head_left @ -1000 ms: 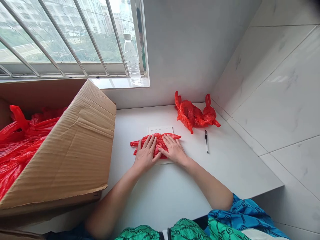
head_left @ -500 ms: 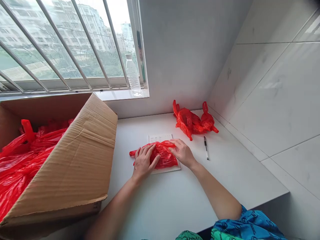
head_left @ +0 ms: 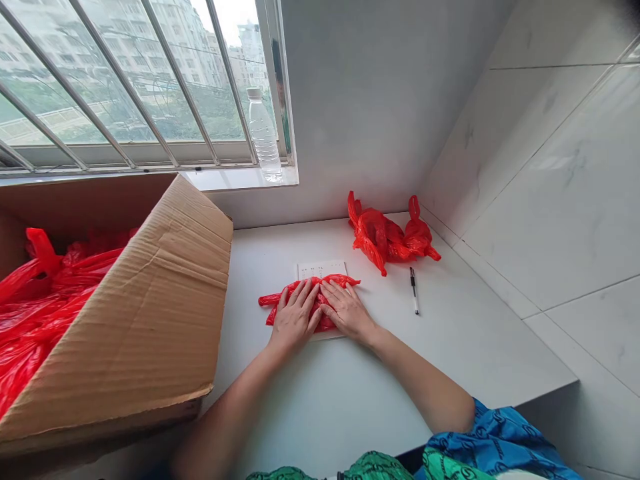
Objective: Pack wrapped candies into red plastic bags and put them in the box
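1. Pressing a red plastic bag (head_left: 317,299) flat over a white pad (head_left: 321,269) appears, in the head view, to be the step in hand.
2. Mid-table (head_left: 475,333), the bag is partly covered by the left hand (head_left: 295,313) and right hand (head_left: 349,311), both spread, nothing gripped.
3. A crumpled bag (head_left: 390,237) is seen far right, beyond a pen (head_left: 415,291); a box (head_left: 150,300) is seen on the left.
4. Next, even, gentle pressure is probably called for, so that the thin film is not dragged askew.

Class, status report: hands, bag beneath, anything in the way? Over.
Left hand, right hand: palms down on red bag. Bag partly covering white pad. Pen off right, not in the way.
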`<move>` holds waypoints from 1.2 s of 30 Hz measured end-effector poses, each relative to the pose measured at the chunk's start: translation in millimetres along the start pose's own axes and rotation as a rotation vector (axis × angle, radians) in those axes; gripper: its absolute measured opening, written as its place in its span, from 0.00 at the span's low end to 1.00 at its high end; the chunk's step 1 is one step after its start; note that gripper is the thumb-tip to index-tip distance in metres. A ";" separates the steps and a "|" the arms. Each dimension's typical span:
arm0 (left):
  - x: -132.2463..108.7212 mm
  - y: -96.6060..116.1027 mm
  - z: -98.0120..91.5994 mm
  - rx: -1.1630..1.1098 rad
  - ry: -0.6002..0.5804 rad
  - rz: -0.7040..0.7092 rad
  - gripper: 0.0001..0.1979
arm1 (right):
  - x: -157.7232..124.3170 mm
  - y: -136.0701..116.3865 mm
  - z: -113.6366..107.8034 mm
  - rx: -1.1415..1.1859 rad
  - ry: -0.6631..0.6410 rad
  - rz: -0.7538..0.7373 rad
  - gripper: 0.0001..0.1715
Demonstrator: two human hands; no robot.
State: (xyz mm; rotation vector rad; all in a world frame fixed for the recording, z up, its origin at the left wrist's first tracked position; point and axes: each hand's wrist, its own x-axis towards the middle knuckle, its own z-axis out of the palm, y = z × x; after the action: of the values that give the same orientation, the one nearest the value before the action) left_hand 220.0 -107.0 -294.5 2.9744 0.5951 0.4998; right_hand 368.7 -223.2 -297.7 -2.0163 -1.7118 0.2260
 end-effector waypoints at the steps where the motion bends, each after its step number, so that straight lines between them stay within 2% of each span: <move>1: 0.2 0.4 -0.4 0.004 -0.002 -0.001 0.27 | 0.2 0.2 -1.1 -0.006 -0.004 0.002 0.33; 20: 0.2 4.5 -5.3 -0.048 0.000 -0.012 0.26 | -1.5 -0.7 -6.5 0.050 -0.012 0.006 0.33; 22: -0.2 2.1 -8.5 -0.148 0.035 -0.016 0.26 | -2.6 2.4 -12.1 0.076 0.028 -0.024 0.33; 24: -0.2 -2.6 -13.0 -0.306 0.099 -0.063 0.24 | -3.7 7.5 -21.6 0.093 0.121 -0.028 0.30; 27: 1.2 -11.6 -19.0 -0.485 0.235 -0.180 0.19 | -5.2 17.1 -38.5 0.095 0.300 0.064 0.22; 29: 2.4 -16.0 -20.5 -0.505 0.289 -0.215 0.17 | -6.3 22.2 -47.2 0.081 0.351 0.142 0.18; 32: 3.7 -17.9 -19.4 -0.478 0.285 -0.209 0.15 | -8.5 24.3 -52.4 0.056 0.297 0.203 0.22; 36: 2.8 -16.0 -16.0 -0.429 0.240 -0.212 0.16 | -10.8 17.0 -48.3 0.082 0.185 0.240 0.24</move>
State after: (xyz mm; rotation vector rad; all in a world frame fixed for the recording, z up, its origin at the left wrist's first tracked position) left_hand 211.5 -91.1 -280.6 2.4351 0.7072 0.8487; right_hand 402.0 -247.4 -265.5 -2.1088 -1.3285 0.1798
